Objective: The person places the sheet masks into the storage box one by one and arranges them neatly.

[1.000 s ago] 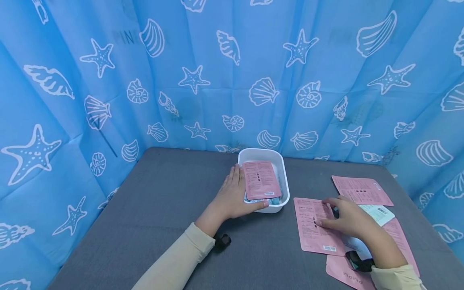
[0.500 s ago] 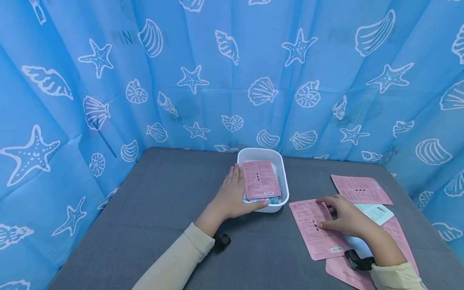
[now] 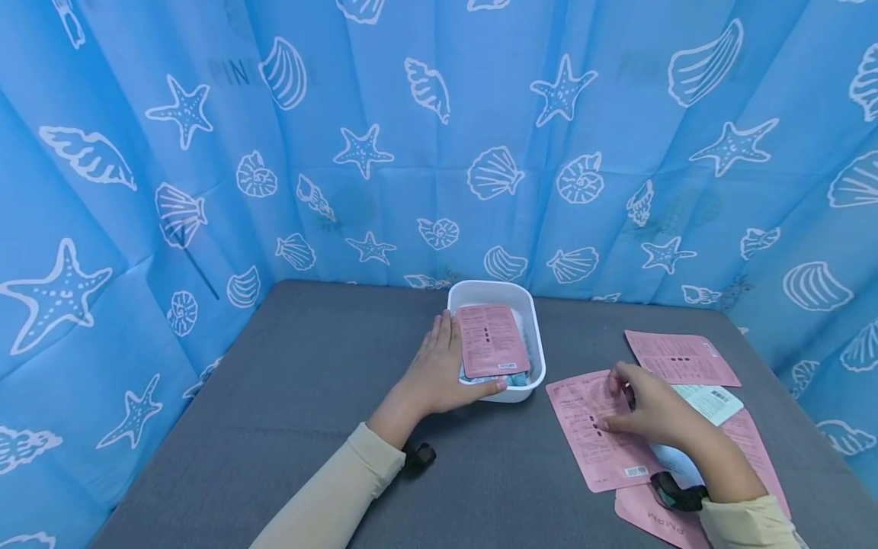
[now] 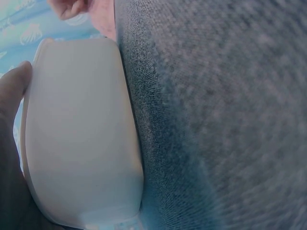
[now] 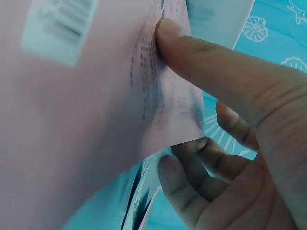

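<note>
My left hand (image 3: 434, 379) rests against a white plastic tub (image 3: 539, 335), straight fingers along its left side and thumb across the near rim. In the left wrist view the tub's smooth wall (image 4: 81, 120) stands on the grey cloth. Inside the tub lies a pink printed sachet (image 3: 494, 339) over blue packaging. To the right, my right hand (image 3: 648, 408) pinches the far right edge of another flat pink sachet (image 3: 583, 435). The right wrist view shows the thumb on the printed face of this sachet (image 5: 105, 120), which bends there; other fingers are behind its edge.
A pink sachet (image 3: 682, 358) lies at the back right. Under and beside the right arm are a pale green packet (image 3: 713, 402) and a larger pink packet lettered PMPM (image 3: 661, 522). A blue shell-print curtain (image 3: 411, 152) hangs behind the grey table (image 3: 309, 358).
The pinched sachet has turned and shifted slightly left, and its far edge has come up a little. My right fingers have curled in more. The left hand and tub stay put.
</note>
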`<state>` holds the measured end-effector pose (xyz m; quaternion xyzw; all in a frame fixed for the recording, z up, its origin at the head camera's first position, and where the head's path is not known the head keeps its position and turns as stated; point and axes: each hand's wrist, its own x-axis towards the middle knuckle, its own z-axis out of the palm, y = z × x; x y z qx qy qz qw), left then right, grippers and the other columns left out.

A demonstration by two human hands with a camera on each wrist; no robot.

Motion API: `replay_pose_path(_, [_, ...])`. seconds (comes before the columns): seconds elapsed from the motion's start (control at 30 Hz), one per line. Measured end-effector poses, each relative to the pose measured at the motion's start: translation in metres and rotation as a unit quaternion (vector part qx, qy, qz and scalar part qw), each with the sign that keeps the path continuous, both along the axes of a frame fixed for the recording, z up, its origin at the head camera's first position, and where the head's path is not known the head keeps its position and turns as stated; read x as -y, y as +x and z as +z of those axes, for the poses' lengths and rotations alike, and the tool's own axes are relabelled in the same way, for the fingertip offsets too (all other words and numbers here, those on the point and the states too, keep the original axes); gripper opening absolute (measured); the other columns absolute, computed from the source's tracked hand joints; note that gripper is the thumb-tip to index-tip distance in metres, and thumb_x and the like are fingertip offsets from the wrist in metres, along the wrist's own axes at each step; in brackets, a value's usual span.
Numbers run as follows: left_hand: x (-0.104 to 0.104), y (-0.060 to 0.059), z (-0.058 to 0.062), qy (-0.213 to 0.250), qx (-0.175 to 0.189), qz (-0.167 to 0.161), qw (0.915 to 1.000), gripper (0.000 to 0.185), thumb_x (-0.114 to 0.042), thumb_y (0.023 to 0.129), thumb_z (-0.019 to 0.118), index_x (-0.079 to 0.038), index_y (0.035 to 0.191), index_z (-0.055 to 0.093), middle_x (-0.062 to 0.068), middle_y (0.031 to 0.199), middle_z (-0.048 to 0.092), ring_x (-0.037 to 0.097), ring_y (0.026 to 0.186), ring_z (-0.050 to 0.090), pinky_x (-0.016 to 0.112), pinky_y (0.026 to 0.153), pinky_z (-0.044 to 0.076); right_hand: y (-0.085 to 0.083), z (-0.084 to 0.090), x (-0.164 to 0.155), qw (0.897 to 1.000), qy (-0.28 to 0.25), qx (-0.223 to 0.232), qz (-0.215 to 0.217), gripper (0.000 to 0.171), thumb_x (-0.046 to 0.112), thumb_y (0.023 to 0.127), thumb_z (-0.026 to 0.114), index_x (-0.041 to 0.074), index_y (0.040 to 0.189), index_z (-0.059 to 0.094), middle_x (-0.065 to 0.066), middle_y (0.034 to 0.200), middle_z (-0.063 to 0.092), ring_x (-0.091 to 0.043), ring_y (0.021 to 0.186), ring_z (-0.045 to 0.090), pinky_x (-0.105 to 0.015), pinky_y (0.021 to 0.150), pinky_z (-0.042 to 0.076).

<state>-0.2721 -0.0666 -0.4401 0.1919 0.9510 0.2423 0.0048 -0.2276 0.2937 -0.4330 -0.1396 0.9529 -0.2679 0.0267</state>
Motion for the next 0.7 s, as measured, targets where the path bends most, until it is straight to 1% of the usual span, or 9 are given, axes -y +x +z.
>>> replay_pose_path(0.1, [0.000,0.000,0.000,0.000,-0.001,0.000,1.0000,0.132,-0.084,0.084,0.064,-0.008,0.171,0.002,0.019,0.180,0.000,0.038,0.167,0.002,0.058,0.132,0.019,0.000,0.000,0.000,1.000,-0.010,-0.005,0.012,0.044,0.019,0.076,0.096,0.011,0.099,0.060,-0.005,0.089,0.054,-0.020,0.080,0.050,-0.026,0.060,0.042])
replay_pose_path(0.2, [0.000,0.000,-0.001,0.000,-0.002,0.000,1.0000,0.131,-0.084,0.084,0.064,-0.008,0.171,0.003,0.019,0.180,0.000,0.039,0.167,0.002,0.058,0.132,0.019,0.000,0.000,0.000,1.000,-0.017,-0.003,0.017,0.038,0.017,0.077,0.095,0.013,0.099,0.065,-0.005,0.091,0.056,-0.020,0.081,0.051,-0.026,0.061,0.042])
replay_pose_path(0.37, [0.000,0.000,0.000,0.002,-0.001,-0.002,1.0000,0.131,-0.084,0.084,0.063,-0.009,0.171,0.003,0.019,0.180,0.000,0.039,0.167,0.001,0.058,0.132,0.018,0.000,0.002,0.002,0.999,-0.036,0.005,0.021,0.034,0.012,0.077,0.093,0.015,0.100,0.067,-0.002,0.084,0.058,-0.016,0.077,0.049,-0.027,0.061,0.041])
replay_pose_path(0.5, [0.001,0.001,0.000,-0.003,0.000,-0.001,1.0000,0.131,-0.085,0.084,0.063,-0.009,0.172,0.002,0.018,0.180,-0.001,0.038,0.167,0.000,0.058,0.132,0.018,0.003,0.005,0.003,0.998,-0.047,-0.006,0.029,0.027,0.010,0.080,0.090,0.015,0.099,0.071,0.000,0.084,0.058,-0.012,0.076,0.047,-0.027,0.061,0.039])
replay_pose_path(0.6, [0.001,0.001,0.000,-0.004,-0.002,0.000,1.0000,0.131,-0.086,0.083,0.063,-0.009,0.172,0.003,0.018,0.180,0.000,0.037,0.167,0.000,0.057,0.132,0.018,0.005,0.009,0.003,0.998,-0.056,-0.019,0.034,0.021,0.011,0.084,0.088,0.015,0.101,0.076,0.001,0.087,0.064,-0.009,0.075,0.048,-0.026,0.061,0.041])
replay_pose_path(0.7, [0.001,0.001,-0.001,-0.006,-0.002,-0.001,1.0000,0.132,-0.086,0.083,0.062,-0.009,0.172,0.002,0.018,0.180,-0.001,0.037,0.167,0.000,0.057,0.132,0.018,0.008,0.017,0.003,0.997,-0.067,-0.023,0.037,0.019,0.013,0.088,0.086,0.014,0.106,0.080,-0.002,0.097,0.073,-0.004,0.077,0.053,-0.023,0.062,0.046])
